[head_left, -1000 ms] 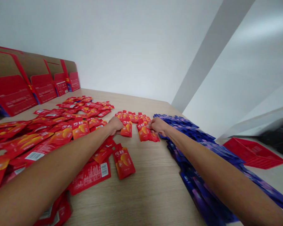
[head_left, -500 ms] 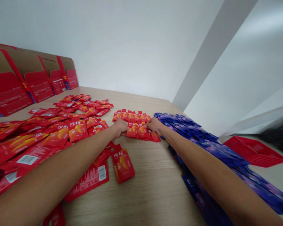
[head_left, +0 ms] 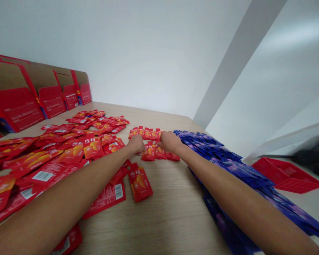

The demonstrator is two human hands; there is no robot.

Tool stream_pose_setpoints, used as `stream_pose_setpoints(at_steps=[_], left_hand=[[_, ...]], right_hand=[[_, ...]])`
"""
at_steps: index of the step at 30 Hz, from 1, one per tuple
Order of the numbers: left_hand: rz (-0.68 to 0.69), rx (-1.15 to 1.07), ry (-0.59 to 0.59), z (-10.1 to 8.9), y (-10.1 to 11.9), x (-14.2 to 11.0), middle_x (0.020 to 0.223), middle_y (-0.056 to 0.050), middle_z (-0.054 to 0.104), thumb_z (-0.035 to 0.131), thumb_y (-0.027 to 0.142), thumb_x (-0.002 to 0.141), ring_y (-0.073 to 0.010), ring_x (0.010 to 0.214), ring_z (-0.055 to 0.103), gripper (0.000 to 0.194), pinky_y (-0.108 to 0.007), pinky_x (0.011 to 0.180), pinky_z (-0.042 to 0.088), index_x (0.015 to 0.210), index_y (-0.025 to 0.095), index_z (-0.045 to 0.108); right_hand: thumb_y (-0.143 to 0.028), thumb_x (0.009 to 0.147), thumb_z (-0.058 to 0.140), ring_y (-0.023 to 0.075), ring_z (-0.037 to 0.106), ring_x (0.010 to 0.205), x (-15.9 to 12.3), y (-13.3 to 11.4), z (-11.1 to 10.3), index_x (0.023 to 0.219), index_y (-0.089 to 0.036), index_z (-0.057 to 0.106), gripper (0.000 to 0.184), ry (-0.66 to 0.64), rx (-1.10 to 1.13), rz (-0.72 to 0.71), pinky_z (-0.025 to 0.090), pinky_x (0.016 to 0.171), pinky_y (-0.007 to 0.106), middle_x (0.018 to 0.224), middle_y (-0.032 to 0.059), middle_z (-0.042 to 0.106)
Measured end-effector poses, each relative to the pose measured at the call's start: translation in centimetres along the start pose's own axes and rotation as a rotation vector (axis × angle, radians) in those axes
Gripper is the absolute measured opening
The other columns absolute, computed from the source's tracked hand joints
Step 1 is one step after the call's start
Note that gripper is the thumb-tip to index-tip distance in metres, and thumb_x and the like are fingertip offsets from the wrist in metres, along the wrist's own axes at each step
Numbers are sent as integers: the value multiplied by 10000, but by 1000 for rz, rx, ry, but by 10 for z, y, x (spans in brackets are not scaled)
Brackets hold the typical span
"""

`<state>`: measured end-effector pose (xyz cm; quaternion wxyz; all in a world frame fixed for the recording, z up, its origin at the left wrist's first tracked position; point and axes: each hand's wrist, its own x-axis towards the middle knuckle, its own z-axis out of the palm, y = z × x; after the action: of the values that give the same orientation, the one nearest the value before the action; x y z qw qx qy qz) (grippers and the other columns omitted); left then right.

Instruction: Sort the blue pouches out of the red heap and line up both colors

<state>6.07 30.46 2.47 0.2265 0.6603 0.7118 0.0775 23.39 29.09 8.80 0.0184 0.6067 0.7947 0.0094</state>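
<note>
Head view: use the front row of red mango-print pouches as the landmark for every position below. The row lies on the wood-grain tabletop, in front of you and between your two hands. It runs left to right; each pouch's long axis points away from you, spout end toward the back row of mango-print pouches.

Your left hand is curled at the left end of the front row, beside the leftmost pouch. Your right hand is curled over the upper edge of the row's middle and right part. Both grips look narrow, but the fingertips are largely hidden; you cannot tell whether either hand pinches a pouch or only rests against it.

Key relation: the leftmost pouch lies immediately to the right of your left hand, which is the nearer one.

A single mango-print pouch lies nearer to you than the front row, apart from it and slightly skewed. The heap of loose red pouches spreads to the row's left, with open red cartons standing farther left and behind. The dark-blue pouches are layered to the row's right; the red crate is farther right.
</note>
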Motion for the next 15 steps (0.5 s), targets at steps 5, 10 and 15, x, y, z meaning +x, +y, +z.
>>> stream_pose_setpoints(at_steps=[5,10,15], left_hand=[[76,5,-26,-1,1,-19,626,-44,743,893,430,786,-204,652,737,305,-249,619,521,783,153,765],[168,56,42,2,2,-28,743,-38,786,981,430,634,-233,760,754,479,-253,637,496,995,168,807],[213,92,139,10,8,-28,1040,-102,821,938,418,691,-273,951,759,503,-273,740,519,1100,157,806]], right_hand=[[-289,954,758,319,747,1183,-3,7,-9,1226,-104,794,331,-79,-60,-31,563,881,298,1234,238,779],[-374,846,902,262,782,1041,-11,10,10,1029,-149,843,295,-214,-66,-112,549,798,239,1043,145,828],[-345,903,838,310,745,1181,-24,2,17,1213,-145,795,371,-158,-66,-107,554,832,283,1268,195,777]])
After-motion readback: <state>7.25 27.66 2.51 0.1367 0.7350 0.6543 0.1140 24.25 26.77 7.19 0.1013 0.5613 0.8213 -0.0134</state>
